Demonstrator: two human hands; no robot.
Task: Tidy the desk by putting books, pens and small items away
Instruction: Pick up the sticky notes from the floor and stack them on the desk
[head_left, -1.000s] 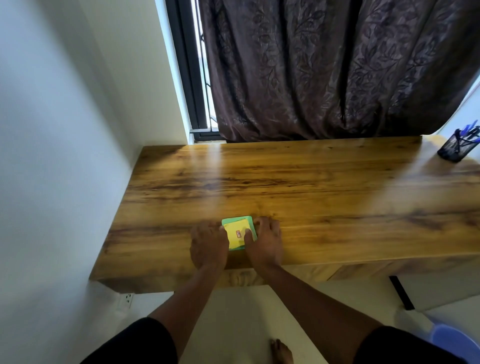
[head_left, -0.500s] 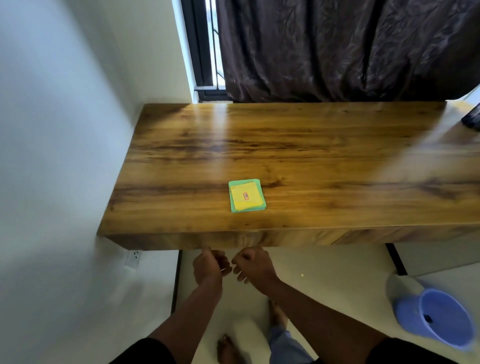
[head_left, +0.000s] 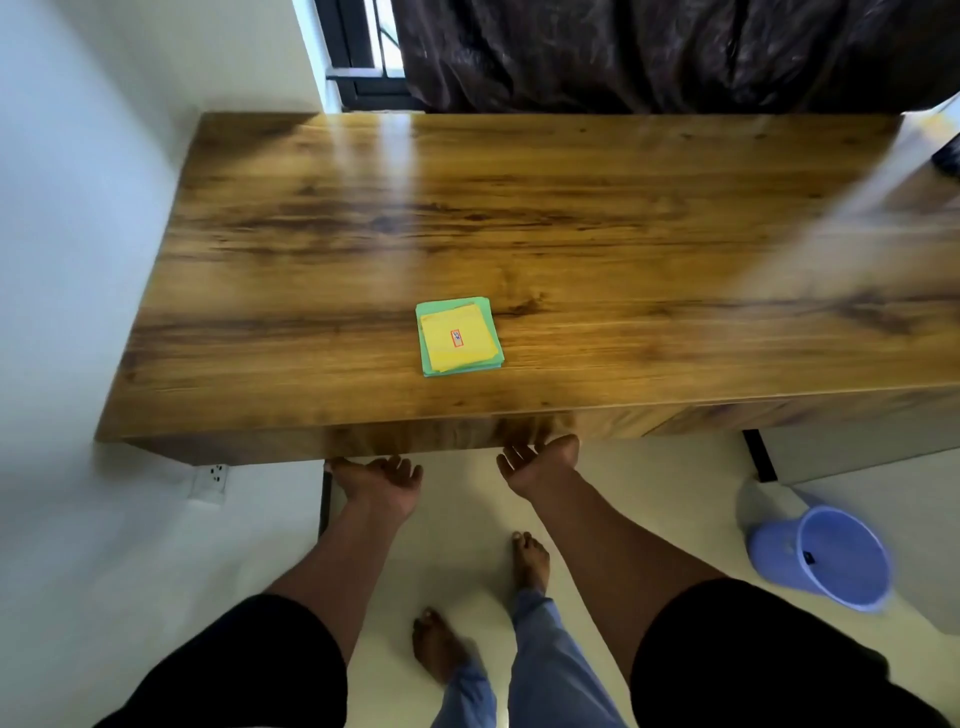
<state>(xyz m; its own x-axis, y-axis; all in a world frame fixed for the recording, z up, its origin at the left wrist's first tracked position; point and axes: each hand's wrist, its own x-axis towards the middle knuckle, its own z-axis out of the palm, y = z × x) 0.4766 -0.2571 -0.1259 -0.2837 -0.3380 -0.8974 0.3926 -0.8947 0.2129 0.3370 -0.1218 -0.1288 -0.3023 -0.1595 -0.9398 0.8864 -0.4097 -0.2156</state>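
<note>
Near the front edge of the wooden desk (head_left: 519, 208) lies a stack of yellow and green sticky notes (head_left: 459, 336), untouched. Just below that edge, the left hand (head_left: 379, 480) hangs loosely curled, the right hand (head_left: 537, 462) relaxed with fingers spread, both holding nothing.

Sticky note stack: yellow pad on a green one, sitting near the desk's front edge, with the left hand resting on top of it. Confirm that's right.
Not quite. In the head view the left hand is not on the sticky note stack; it hangs below the desk's front edge, as does the right hand. Nothing touches the stack. The rest holds: yellow pad on green, near the front edge.
</note>
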